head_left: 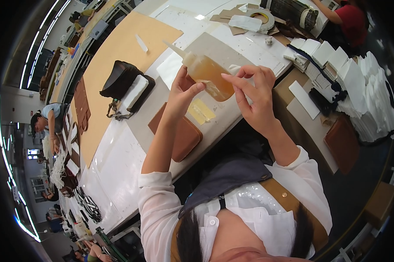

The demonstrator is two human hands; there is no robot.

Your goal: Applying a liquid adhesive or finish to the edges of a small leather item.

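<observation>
My left hand point(181, 94) is closed around a translucent squeeze bottle point(214, 72) with a long pointed nozzle and amber liquid inside. The bottle lies tilted above the table, its nozzle toward the upper left, and a crinkled clear patch point(211, 89) clings to its lower side. My right hand point(256, 94) is at the bottle's base end, its index fingertip at or near the bottle and its thumb apart from it. Below my left wrist lies a brown leather case point(186, 142), partly behind the forearm. A yellowish tape patch point(200, 111) is on the grey board point(140, 124) beneath.
A black leather piece with a white block point(135, 91) stands at left on tan sheet material point(105, 56). Tape rolls point(262, 22) and card scraps are at the back. White stacks point(363, 96) and another brown case point(342, 146) sit right. Other people work at left and upper right.
</observation>
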